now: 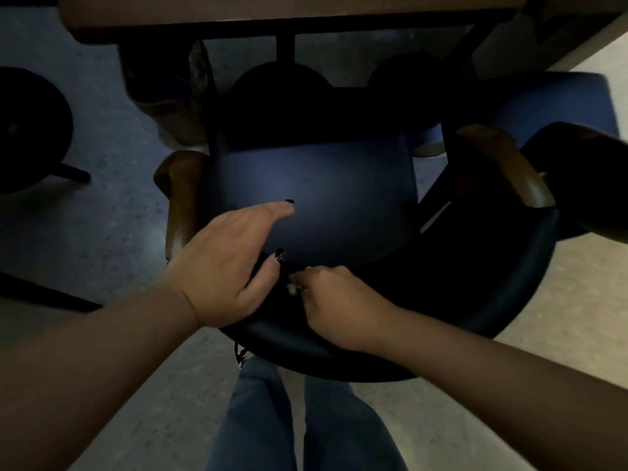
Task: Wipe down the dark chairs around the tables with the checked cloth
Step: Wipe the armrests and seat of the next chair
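At the far left a round dark stool point(30, 130) stands on the grey floor point(112, 205), well apart from the chair. The dark chair point(312, 198) sits below the camera, its navy seat facing up, its front edge tucked under the near edge of the table point(238, 11). A wooden armrest point(180, 195) runs along the seat's left side.

The left hand point(221, 266) lies over the rear left of the seat, fingers straight and relaxed and reaching forward, the thumb bent down against a dark fold where the seat meets the curved backrest point(373, 351). Just beside it, the right hand point(336, 304) is curled, pinching something small and pale at the seat's back edge. This may be the checked cloth, but the dim light hides any pattern, so I cannot tell.

Farther right is a second wooden armrest point(506, 164), and beyond it a blue-cushioned chair point(557, 100). Jeans point(299, 419) show below the backrest.
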Demonstrator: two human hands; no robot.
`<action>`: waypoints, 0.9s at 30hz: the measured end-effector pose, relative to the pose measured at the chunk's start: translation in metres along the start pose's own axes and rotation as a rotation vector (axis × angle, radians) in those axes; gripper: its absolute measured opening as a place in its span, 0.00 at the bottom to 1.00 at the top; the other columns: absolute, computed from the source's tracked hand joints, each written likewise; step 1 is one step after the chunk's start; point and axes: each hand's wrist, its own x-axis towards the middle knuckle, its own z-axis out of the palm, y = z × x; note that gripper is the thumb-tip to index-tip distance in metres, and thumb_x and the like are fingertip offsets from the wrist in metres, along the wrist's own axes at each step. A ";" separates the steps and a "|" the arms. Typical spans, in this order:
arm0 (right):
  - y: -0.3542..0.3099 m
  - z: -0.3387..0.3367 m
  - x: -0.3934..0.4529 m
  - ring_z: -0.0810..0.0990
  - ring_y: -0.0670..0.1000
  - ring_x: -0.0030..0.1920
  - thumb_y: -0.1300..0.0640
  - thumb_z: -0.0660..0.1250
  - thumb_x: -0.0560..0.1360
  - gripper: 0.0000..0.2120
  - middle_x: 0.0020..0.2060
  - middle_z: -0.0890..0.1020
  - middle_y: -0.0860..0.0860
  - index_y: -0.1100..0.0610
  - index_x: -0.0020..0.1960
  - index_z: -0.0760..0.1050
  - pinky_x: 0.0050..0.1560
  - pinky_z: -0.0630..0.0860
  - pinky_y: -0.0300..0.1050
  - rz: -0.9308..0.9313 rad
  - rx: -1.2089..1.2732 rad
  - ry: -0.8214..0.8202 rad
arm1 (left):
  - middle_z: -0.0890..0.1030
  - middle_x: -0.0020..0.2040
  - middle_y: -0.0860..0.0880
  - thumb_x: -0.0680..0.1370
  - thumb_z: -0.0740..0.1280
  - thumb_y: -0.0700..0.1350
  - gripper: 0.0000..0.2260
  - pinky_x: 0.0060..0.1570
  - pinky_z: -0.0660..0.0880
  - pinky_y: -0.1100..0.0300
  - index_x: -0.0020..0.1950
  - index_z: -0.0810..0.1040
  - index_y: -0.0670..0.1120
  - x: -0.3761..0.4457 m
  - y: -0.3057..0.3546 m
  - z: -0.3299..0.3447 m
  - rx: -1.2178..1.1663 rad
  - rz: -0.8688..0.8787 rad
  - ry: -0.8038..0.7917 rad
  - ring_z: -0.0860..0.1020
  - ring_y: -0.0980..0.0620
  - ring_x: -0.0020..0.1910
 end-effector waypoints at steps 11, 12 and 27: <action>-0.033 0.005 0.009 0.79 0.63 0.52 0.64 0.58 0.75 0.11 0.49 0.82 0.63 0.65 0.48 0.79 0.49 0.76 0.47 0.166 0.139 0.065 | 0.74 0.67 0.45 0.75 0.55 0.53 0.28 0.65 0.63 0.58 0.72 0.66 0.41 0.000 0.000 0.001 -0.018 -0.031 0.021 0.71 0.50 0.65; -0.027 0.006 0.002 0.79 0.62 0.51 0.65 0.58 0.73 0.11 0.48 0.83 0.61 0.64 0.48 0.80 0.50 0.77 0.48 0.110 0.122 0.048 | 0.75 0.66 0.45 0.75 0.55 0.54 0.28 0.64 0.63 0.58 0.72 0.66 0.41 0.000 0.000 0.001 -0.021 -0.027 0.023 0.71 0.50 0.64; 0.012 -0.013 -0.008 0.77 0.51 0.62 0.65 0.61 0.73 0.19 0.59 0.81 0.52 0.57 0.62 0.79 0.66 0.68 0.38 0.124 0.030 -0.054 | 0.81 0.41 0.47 0.75 0.53 0.53 0.19 0.47 0.73 0.52 0.51 0.79 0.45 0.001 0.000 0.003 0.089 0.007 0.013 0.79 0.43 0.41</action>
